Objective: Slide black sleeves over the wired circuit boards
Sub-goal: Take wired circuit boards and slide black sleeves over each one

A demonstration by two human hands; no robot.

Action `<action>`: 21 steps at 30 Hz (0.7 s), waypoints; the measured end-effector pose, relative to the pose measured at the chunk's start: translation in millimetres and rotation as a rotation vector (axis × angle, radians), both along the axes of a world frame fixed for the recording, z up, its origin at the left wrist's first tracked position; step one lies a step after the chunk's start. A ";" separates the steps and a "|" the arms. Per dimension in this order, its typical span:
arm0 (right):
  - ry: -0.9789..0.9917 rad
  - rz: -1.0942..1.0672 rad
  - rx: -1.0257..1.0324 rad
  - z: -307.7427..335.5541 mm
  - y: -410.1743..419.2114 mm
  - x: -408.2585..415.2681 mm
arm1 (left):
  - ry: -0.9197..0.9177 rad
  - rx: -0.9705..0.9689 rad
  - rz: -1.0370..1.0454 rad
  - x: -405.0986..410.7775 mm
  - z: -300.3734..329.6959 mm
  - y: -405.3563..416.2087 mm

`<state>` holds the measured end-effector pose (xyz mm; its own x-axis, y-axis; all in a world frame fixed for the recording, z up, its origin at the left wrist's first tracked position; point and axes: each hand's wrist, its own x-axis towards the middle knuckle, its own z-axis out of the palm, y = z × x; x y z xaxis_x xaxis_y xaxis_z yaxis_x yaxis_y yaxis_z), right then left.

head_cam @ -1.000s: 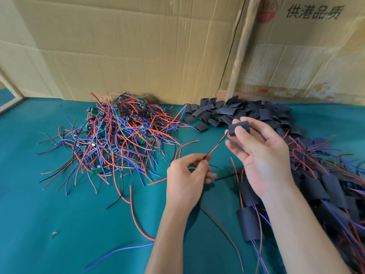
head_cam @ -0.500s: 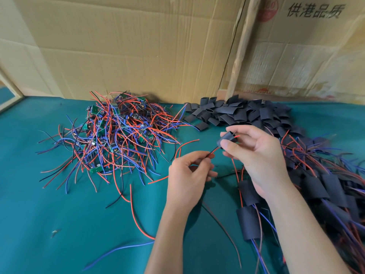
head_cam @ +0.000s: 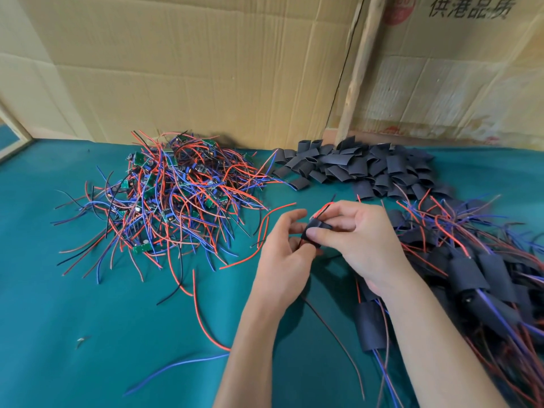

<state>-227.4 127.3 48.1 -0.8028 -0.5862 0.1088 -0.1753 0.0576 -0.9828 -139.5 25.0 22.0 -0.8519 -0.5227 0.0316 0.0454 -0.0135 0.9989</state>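
Now pinching a black sleeve (head_cam: 313, 234) in right hand (head_cam: 362, 240), left hand (head_cam: 284, 254) just beside, gripping red and black wires (head_cam: 322, 209). Sleeve mouth facing left hand, wires poking up through.

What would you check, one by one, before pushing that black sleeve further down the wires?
1. Sleeve held: ok. The right hand pinches the black sleeve between thumb and fingers.
2. Wires through the sleeve: ok. Red and black wire ends stick out of its top.
3. Wires held from below: cannot tell. The left hand is curled at the sleeve's lower end, but its grip is hidden.
4. Circuit board lined up with the sleeve: cannot tell. No board shows between the hands.
5. Spare sleeves at hand: ok. The sleeve pile lies just behind.
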 end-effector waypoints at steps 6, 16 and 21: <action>-0.083 -0.173 -0.228 6.7 8.0 -8.2 | -0.003 -0.084 0.003 -0.1 -0.3 0.5; -0.198 -0.193 -0.290 11.8 14.2 -14.1 | 0.014 -0.128 -0.021 1.1 -1.9 -1.0; -0.078 -0.082 -0.005 4.4 5.3 -6.8 | 0.008 -0.115 -0.031 0.3 -5.5 -2.2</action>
